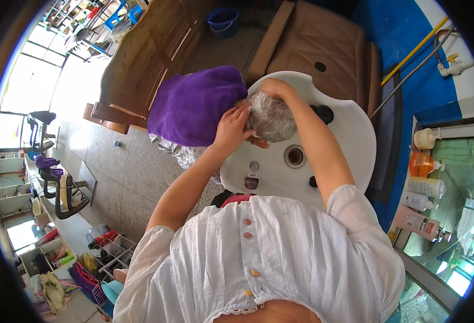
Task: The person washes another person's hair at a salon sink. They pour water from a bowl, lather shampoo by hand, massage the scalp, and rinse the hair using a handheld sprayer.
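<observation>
A person's head with wet, lathered grey hair (272,117) rests over a white shampoo basin (342,137). My left hand (233,128) lies along the side of the head by the hairline, fingers spread and thumb pointing toward the hair. On the far side, my right hand (276,87) presses against the hair with bent fingers; its fingertips are partly hidden. A purple towel (198,107) covers the person's upper body, with a grey patterned cloth (180,152) under it. Beside the head is the basin's round drain (294,156).
Black knobs (324,115) and a chrome fitting (252,174) sit in the basin. Several pump bottles (420,164) line the sill at right. A brown padded seat (321,44) and a blue bucket (223,22) stand beyond. Wire baskets (117,248) and a wooden bench (140,52) are at left.
</observation>
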`<state>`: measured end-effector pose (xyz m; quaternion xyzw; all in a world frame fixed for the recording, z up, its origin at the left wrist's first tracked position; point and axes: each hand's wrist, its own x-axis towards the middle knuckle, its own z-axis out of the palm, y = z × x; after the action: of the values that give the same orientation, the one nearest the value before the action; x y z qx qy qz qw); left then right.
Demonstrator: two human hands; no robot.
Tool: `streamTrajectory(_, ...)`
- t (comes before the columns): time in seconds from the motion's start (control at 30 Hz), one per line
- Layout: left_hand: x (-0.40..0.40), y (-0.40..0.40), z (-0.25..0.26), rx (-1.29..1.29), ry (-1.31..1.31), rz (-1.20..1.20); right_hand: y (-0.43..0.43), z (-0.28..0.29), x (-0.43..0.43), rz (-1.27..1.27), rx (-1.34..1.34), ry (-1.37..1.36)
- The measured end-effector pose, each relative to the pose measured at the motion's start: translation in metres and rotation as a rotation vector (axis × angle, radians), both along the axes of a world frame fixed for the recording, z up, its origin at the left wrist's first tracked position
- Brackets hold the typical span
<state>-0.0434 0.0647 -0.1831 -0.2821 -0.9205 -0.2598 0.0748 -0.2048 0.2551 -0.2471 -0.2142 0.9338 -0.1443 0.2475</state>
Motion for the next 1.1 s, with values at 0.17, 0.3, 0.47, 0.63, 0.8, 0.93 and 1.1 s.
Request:
streamTrajectory(0.17,-0.001,-0.028,-0.009,0.298,-0.28,0.174,-0.036,0.063,0.033,0.192,-0.403,-0.069)
streamTrajectory(0.3,-0.013,-0.014,-0.012,0.575,-0.265,0.141,-0.035,0.057,0.019,0.032,-0.054,0.072)
streamTrajectory(0.47,-0.018,-0.022,-0.021,0.567,-0.34,0.192,-0.054,0.058,0.08,0.31,-0.294,0.412)
streamTrajectory(0.63,-0.022,-0.017,-0.023,0.505,-0.355,0.15,-0.019,0.068,0.074,0.18,-0.253,0.546)
streamTrajectory(0.8,-0.026,-0.021,-0.03,0.403,-0.337,0.142,-0.039,0.068,0.131,0.34,-0.288,0.667)
streamTrajectory(0.93,-0.021,-0.017,-0.006,0.234,-0.345,0.06,0.014,0.076,0.141,0.467,-0.329,0.626)
streamTrajectory(1.1,-0.024,-0.013,-0.021,0.194,-0.275,0.097,-0.018,0.062,0.131,0.322,-0.321,0.82)
